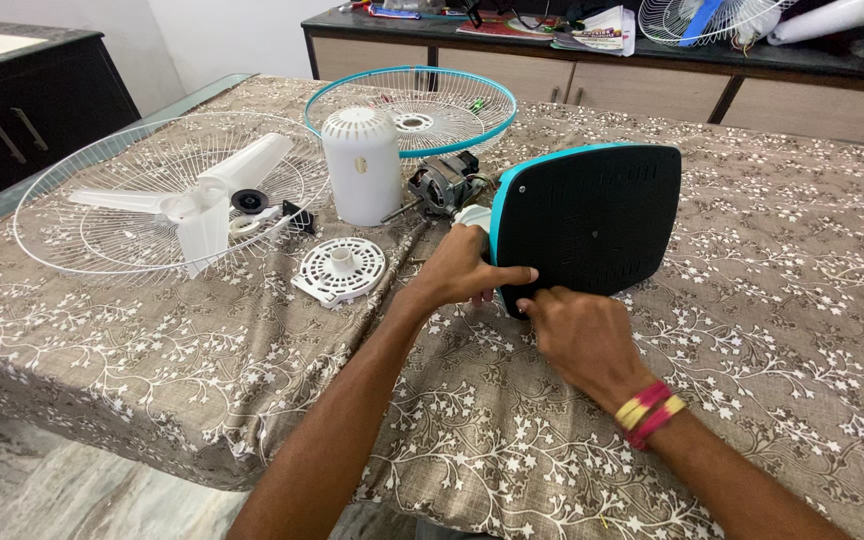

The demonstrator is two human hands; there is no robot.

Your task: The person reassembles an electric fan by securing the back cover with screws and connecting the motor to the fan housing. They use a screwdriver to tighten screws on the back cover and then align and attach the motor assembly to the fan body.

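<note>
Evidently mid-disassembly, the fan base (592,215) stands tipped on edge on the tabletop (772,330), left hand (462,272) gripping its rim and right hand (580,335) closed at its lower edge, while blade (207,195), grilles (102,215) and motor (444,185) lie apart.

A room in a home: a dining table (772,300) under a brown floral tablecloth (512,440), wooden sideboard cabinets (632,95) along the wall heaped with papers (602,30) and a spare fan grille (712,20), a dark cupboard (32,110), marble floor (62,490).
</note>
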